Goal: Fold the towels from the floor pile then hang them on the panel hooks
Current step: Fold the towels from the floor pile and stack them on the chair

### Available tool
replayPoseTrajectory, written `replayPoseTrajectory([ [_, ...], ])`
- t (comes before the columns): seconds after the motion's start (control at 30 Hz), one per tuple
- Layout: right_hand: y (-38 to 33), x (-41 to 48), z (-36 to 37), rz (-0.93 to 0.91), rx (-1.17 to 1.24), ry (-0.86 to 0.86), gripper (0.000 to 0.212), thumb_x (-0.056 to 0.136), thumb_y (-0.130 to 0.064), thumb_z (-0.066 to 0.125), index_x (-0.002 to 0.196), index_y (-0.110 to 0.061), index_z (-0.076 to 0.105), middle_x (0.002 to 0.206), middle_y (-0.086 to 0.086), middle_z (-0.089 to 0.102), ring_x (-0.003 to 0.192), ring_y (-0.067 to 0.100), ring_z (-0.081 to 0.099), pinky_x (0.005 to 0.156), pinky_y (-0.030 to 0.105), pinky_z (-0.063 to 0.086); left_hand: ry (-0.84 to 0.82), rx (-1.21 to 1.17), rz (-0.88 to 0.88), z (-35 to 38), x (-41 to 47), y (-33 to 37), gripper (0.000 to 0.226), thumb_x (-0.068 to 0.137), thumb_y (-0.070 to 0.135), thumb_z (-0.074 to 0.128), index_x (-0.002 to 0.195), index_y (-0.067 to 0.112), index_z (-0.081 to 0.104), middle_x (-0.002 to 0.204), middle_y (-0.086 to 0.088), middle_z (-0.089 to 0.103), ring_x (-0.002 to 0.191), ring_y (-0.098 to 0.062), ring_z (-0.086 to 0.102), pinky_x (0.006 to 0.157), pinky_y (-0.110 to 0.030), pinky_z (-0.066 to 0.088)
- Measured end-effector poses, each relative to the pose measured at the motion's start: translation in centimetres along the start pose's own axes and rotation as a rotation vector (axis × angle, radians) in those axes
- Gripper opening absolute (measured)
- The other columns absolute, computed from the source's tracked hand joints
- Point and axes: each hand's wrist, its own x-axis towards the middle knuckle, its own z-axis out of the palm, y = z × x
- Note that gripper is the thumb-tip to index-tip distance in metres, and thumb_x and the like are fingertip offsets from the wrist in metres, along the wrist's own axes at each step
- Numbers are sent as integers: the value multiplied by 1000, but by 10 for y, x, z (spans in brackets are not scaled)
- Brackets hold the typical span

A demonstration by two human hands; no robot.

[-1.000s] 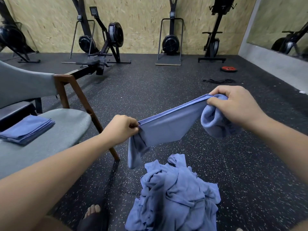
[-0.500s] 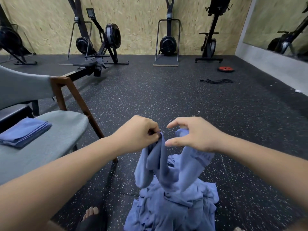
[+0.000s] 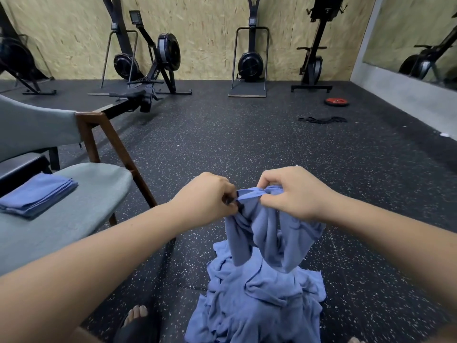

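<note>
— What sits left of the floor pile?
— Folded towels, on the chair seat.
— And above the pile?
— The left hand, fingers curled, pinches the towel by its top edge. The right hand pinches that same edge close beside it. The towel hangs down over the pile.

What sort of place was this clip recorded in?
Most likely a gym or fitness studio: a rowing machine stands by the far wall, a red weight plate lies on the speckled rubber floor, and a wall mirror is on the right.
</note>
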Motion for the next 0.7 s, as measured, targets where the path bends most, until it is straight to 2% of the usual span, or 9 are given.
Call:
replayPoseTrajectory([
  [0.07, 4, 1, -5, 14, -17, 27, 4, 84, -27, 74, 84, -30, 73, 71, -9, 69, 69, 8, 59, 66, 24, 44, 12, 25, -32, 0, 1, -9, 29, 76, 43, 60, 84, 21, 77, 82, 5, 70, 77, -22, 65, 73, -37, 55],
  [0.13, 8, 0, -9, 28, -28, 47, 5, 84, -24, 75, 84, -29, 74, 68, -14, 67, 67, 5, 58, 62, 18, 40, 21, 54, -64, 1, 1, -19, 27, 78, 44, 62, 85, 22, 77, 82, 6, 69, 76, -22, 63, 73, -38, 56],
  [0.23, 10, 1, -13, 38, -48, 61, 6, 83, -22, 75, 84, -28, 74, 70, -12, 68, 70, 7, 59, 65, 18, 41, 14, 71, -111, 2, 0, -32, 25, 80, 45, 63, 85, 25, 76, 80, 10, 64, 76, -19, 61, 74, -37, 56],
  [0.37, 12, 2, -13, 54, -35, 84, 6, 85, -23, 74, 82, -27, 72, 69, -7, 68, 69, 11, 58, 67, 27, 43, 103, -131, -173, 5, -3, -30, 13, 83, 36, 60, 74, 27, 64, 72, 10, 64, 71, -10, 60, 70, -30, 49],
  [0.47, 16, 3, -14, 88, 6, 119, 9, 86, -24, 72, 79, -28, 69, 67, -7, 65, 63, 6, 52, 67, 30, 45, 121, -288, -212, 13, -3, -26, 23, 97, 24, 65, 76, 25, 57, 70, 9, 60, 68, -5, 51, 65, -28, 40],
  [0.57, 20, 4, -18, 125, 21, 157, 11, 87, -24, 71, 77, -29, 69, 68, -3, 67, 66, 13, 56, 72, 36, 50, 122, -243, -93, 19, -4, -27, 26, 103, 30, 69, 81, 22, 57, 73, 8, 58, 70, -9, 52, 65, -24, 39],
  [0.63, 22, 5, -22, 135, 16, 176, 12, 88, -25, 72, 77, -30, 69, 70, -3, 68, 71, 17, 60, 75, 37, 51, 102, -176, 19, 18, -4, -29, 27, 100, 33, 74, 82, 22, 57, 76, 10, 57, 72, -9, 52, 67, -20, 39],
  [0.7, 24, 4, -25, 137, 13, 183, 11, 88, -25, 72, 78, -30, 70, 73, -4, 69, 74, 17, 62, 77, 37, 51, 44, -123, 96, 16, -4, -31, 27, 94, 33, 82, 82, 24, 59, 79, 12, 56, 72, -8, 53, 67, -23, 42],
])
